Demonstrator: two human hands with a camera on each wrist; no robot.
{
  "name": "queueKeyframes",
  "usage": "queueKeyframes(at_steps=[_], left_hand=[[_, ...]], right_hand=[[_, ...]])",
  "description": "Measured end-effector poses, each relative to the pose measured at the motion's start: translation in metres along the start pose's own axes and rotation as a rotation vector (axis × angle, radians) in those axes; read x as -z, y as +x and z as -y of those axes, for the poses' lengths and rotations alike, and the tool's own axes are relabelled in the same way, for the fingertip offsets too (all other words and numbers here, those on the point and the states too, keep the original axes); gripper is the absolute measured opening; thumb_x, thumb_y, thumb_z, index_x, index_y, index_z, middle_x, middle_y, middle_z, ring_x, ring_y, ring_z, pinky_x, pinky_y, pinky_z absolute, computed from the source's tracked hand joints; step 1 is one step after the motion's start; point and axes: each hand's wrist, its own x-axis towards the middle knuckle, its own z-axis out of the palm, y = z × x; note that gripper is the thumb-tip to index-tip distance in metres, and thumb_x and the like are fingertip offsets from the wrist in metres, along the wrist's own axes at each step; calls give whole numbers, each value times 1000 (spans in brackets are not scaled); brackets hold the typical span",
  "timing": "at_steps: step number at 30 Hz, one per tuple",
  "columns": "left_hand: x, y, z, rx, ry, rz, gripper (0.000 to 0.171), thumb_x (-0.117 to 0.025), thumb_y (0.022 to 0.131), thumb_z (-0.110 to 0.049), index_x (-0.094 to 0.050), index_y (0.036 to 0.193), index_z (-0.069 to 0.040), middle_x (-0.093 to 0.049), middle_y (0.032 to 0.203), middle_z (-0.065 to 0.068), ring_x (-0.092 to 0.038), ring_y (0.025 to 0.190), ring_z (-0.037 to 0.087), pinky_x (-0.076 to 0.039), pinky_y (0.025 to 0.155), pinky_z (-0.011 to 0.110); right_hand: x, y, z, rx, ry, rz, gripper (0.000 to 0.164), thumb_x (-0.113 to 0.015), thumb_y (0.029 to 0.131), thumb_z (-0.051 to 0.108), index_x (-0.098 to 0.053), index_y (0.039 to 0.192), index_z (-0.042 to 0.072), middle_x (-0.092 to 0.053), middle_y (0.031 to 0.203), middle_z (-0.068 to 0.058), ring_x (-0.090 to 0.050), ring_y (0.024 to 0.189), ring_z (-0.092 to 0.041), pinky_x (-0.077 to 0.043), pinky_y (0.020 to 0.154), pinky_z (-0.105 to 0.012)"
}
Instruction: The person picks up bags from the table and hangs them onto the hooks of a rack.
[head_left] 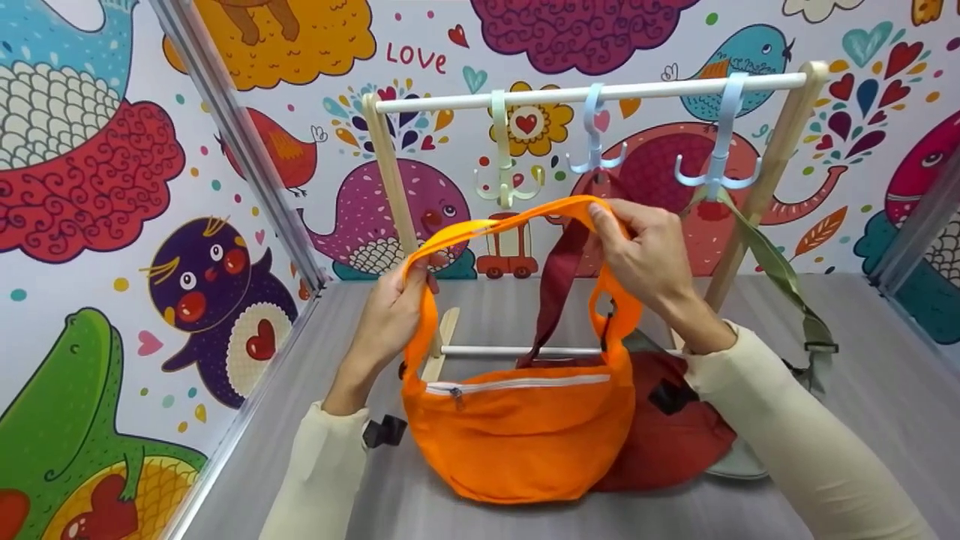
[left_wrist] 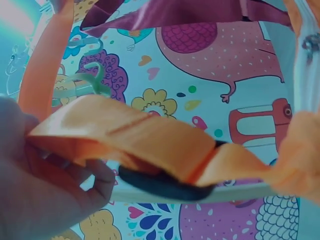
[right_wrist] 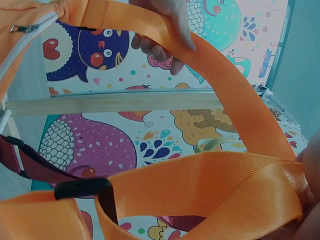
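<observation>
An orange crescent-shaped bag (head_left: 525, 442) with a white zipper hangs by its wide orange strap (head_left: 480, 227) from both hands in the head view. The left hand (head_left: 390, 311) pinches the strap on its left side, thumb on top. Higher up, the right hand (head_left: 645, 247) grips the strap's upper right bend, where a loose loop droops below. A black strap buckle (left_wrist: 167, 182) shows beside the left fingers in the left wrist view. In the right wrist view a black slider (right_wrist: 82, 188) sits on the folded strap. The strap's top overlaps the rack's lower middle in the head view.
A wooden rack with a white bar (head_left: 450, 101) carries a green hook (head_left: 504, 150) and two blue hooks, the middle one (head_left: 596, 139) and right one (head_left: 720, 150). A dark red bag (head_left: 667, 435) and a grey-green bag (head_left: 739, 461) hang behind, the latter by a green strap (head_left: 780, 270).
</observation>
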Motion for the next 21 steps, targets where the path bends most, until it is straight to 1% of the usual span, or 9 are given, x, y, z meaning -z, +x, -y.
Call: queueKeyframes(at_steps=[4, 7, 11, 15, 17, 21], left_hand=[[-4, 5, -7, 13, -34, -30, 33, -38, 108, -24, -63, 115, -3, -54, 83, 10, -41, 59, 18, -36, 53, 21], [-7, 9, -9, 18, -46, -46, 32, -39, 108, -25, -61, 111, -2, -53, 81, 8, -42, 57, 17, -36, 51, 20], [-11, 12, -11, 28, -53, -58, 35, -38, 108, -27, -62, 114, -2, -54, 81, 8, -42, 56, 16, -35, 50, 20], [-15, 17, -13, 36, -70, -59, 38, -37, 108, -28, -64, 118, -3, -55, 83, 11, -42, 57, 17, -36, 51, 20], [-17, 19, -14, 31, -85, -59, 39, -36, 109, -29, -64, 119, -4, -56, 84, 13, -42, 57, 17, -36, 52, 20], [-19, 23, -17, 11, -123, -70, 38, -36, 109, -28, -63, 120, -4, -56, 86, 16, -42, 58, 16, -38, 52, 20]], right_hand=[[-3, 4, 1, -32, 39, -29, 27, -57, 101, 18, -76, 92, 0, -66, 66, -16, -55, 53, -14, -41, 47, -18], [-5, 6, 1, -48, 64, -43, 29, -57, 101, 18, -75, 89, -1, -67, 67, -17, -60, 54, -19, -43, 47, -18], [-7, 9, 0, -61, 105, -41, 33, -56, 101, 19, -74, 85, -4, -68, 67, -20, -64, 54, -24, -47, 48, -19], [-8, 10, 1, -66, 135, -36, 33, -55, 102, 22, -76, 90, -1, -69, 68, -17, -64, 48, -23, -48, 46, -22], [-8, 11, 2, -69, 151, -32, 33, -54, 103, 24, -76, 92, 1, -70, 69, -15, -63, 46, -24, -48, 44, -23], [-10, 13, 5, -92, 160, -24, 35, -54, 103, 27, -76, 93, 2, -72, 73, -14, -64, 47, -20, -50, 46, -24]])
